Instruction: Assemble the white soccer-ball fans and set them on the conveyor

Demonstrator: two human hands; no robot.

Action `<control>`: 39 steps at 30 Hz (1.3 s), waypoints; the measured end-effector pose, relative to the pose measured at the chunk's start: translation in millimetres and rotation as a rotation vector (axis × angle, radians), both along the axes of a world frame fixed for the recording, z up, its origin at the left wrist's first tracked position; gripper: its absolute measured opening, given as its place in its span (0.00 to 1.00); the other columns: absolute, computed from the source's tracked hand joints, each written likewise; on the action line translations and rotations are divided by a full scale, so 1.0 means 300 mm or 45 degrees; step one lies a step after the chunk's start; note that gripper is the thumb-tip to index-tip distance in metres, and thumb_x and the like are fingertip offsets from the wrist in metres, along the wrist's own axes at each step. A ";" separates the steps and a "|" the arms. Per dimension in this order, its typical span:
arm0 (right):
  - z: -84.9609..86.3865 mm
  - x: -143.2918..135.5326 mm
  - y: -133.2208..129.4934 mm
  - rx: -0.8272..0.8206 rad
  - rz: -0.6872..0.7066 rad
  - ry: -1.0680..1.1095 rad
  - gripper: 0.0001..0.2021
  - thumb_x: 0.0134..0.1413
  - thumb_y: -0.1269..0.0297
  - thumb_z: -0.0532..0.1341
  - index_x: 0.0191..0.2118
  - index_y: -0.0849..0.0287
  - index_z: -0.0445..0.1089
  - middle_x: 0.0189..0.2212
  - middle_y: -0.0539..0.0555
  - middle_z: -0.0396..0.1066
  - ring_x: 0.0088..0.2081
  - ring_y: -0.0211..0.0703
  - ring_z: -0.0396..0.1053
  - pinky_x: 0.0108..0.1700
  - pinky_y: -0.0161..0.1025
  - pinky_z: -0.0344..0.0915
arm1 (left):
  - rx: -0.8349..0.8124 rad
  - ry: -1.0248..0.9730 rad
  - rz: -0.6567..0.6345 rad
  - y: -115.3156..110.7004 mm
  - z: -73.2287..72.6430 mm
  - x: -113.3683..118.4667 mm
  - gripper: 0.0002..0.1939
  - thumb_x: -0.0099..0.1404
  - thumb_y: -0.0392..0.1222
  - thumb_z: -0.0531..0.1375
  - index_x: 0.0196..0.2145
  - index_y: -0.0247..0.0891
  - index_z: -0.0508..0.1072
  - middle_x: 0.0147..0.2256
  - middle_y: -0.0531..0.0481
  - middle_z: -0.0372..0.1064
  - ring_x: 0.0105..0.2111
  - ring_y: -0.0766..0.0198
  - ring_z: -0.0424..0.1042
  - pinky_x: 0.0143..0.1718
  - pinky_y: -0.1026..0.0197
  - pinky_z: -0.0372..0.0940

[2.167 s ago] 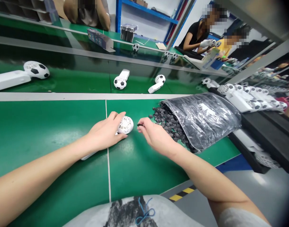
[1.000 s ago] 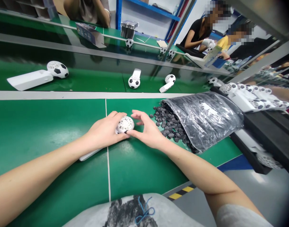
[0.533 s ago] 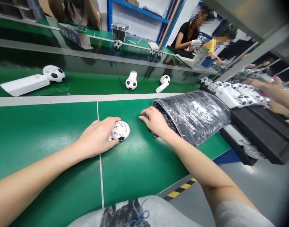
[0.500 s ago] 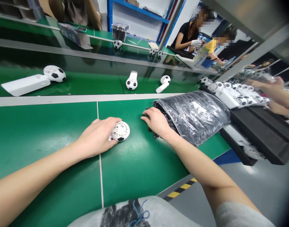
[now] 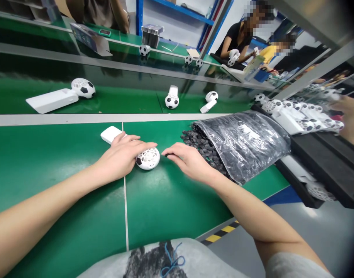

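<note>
My left hand (image 5: 117, 160) is closed over a white handheld fan (image 5: 148, 160) with a football-patterned round head. The fan lies on the green bench, its grille and black patches facing up and its handle showing beyond my fingers. Between the thumb and forefinger of my right hand (image 5: 191, 162) is a small black piece (image 5: 167, 155), just right of the fan head and apart from it. Similar small black pieces (image 5: 204, 148) spill from the mouth of a clear plastic bag (image 5: 246, 141) behind my right hand.
Across a pale rail (image 5: 49, 119), a white football fan (image 5: 83, 88) and two smaller-looking ones lie on a green belt. More fans (image 5: 307, 116) are stacked on black foam trays (image 5: 318, 154) at right, near another person's blurred arm. Other people sit opposite.
My right hand has moved left from the bag's mouth with a small black piece pinched in it. The fan under my left hand has turned, so its handle now shows.
</note>
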State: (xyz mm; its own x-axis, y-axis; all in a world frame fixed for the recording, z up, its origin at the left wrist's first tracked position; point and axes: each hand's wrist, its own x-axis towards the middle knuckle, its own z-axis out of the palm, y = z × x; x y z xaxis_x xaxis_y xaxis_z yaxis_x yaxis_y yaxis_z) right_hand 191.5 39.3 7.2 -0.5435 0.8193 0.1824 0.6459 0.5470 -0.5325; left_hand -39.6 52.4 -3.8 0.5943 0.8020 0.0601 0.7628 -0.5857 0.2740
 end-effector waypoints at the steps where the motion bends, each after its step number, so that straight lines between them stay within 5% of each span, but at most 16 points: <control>1: 0.011 -0.012 -0.016 -0.027 0.021 0.039 0.09 0.58 0.74 0.54 0.41 0.58 0.69 0.36 0.52 0.71 0.40 0.39 0.68 0.44 0.36 0.63 | -0.013 0.001 0.002 -0.001 0.002 -0.001 0.33 0.55 0.26 0.44 0.56 0.50 0.61 0.51 0.55 0.65 0.55 0.56 0.55 0.58 0.45 0.43; 5: 0.030 -0.049 -0.057 -0.039 0.012 0.172 0.07 0.58 0.72 0.55 0.38 0.56 0.69 0.37 0.50 0.72 0.40 0.39 0.69 0.44 0.37 0.64 | -0.074 0.003 -0.047 -0.008 0.013 -0.001 0.33 0.54 0.31 0.50 0.58 0.49 0.56 0.54 0.53 0.61 0.57 0.53 0.51 0.58 0.42 0.39; 9: 0.019 -0.077 -0.071 0.052 -0.005 0.246 0.04 0.54 0.71 0.60 0.33 0.57 0.71 0.34 0.51 0.71 0.39 0.40 0.68 0.44 0.37 0.63 | -0.127 -0.009 -0.022 -0.013 0.019 0.008 0.36 0.54 0.50 0.59 0.59 0.45 0.55 0.55 0.49 0.60 0.59 0.49 0.48 0.59 0.41 0.35; 15: -0.010 -0.102 -0.073 -0.094 -0.007 0.334 0.03 0.53 0.72 0.60 0.31 0.58 0.69 0.30 0.49 0.70 0.34 0.37 0.67 0.39 0.35 0.63 | -0.123 -0.072 0.038 -0.025 0.017 0.022 0.39 0.51 0.63 0.58 0.57 0.42 0.59 0.53 0.45 0.62 0.58 0.48 0.49 0.59 0.40 0.36; 24: -0.051 -0.108 -0.032 -0.328 -0.162 0.513 0.06 0.44 0.71 0.66 0.27 0.59 0.67 0.38 0.52 0.61 0.45 0.41 0.62 0.45 0.39 0.61 | -0.097 -0.126 0.074 -0.025 0.020 0.031 0.35 0.53 0.62 0.57 0.53 0.40 0.64 0.51 0.44 0.65 0.56 0.47 0.52 0.58 0.40 0.39; 32: -0.080 -0.121 -0.019 -0.812 -0.193 0.809 0.22 0.39 0.68 0.68 0.39 0.57 0.57 0.46 0.56 0.65 0.46 0.44 0.66 0.43 0.42 0.64 | -0.077 -0.200 0.078 -0.023 0.021 0.032 0.29 0.53 0.57 0.59 0.49 0.41 0.68 0.45 0.46 0.69 0.51 0.49 0.58 0.56 0.41 0.45; 36: -0.081 -0.109 0.000 -0.767 -0.126 0.716 0.22 0.42 0.67 0.67 0.43 0.57 0.58 0.45 0.55 0.67 0.46 0.43 0.67 0.41 0.40 0.65 | -0.041 -0.239 0.053 -0.026 0.013 0.029 0.28 0.53 0.57 0.59 0.48 0.40 0.68 0.43 0.45 0.69 0.47 0.52 0.62 0.54 0.44 0.49; 39: -0.067 -0.043 0.062 -0.452 -0.168 0.437 0.09 0.50 0.65 0.63 0.37 0.58 0.65 0.38 0.53 0.69 0.39 0.41 0.68 0.42 0.40 0.65 | -0.044 -0.233 0.012 -0.030 0.002 0.028 0.30 0.54 0.57 0.58 0.51 0.39 0.66 0.46 0.44 0.67 0.51 0.51 0.59 0.56 0.44 0.47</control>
State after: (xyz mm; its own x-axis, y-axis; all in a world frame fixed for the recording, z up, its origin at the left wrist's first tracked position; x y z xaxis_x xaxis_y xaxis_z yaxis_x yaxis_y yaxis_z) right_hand 178.6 57.8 -13.0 -0.3888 0.9208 0.0302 0.4527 0.2195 -0.8642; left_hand -31.4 43.5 -3.2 0.5685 0.8109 0.1386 0.7038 -0.5666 0.4284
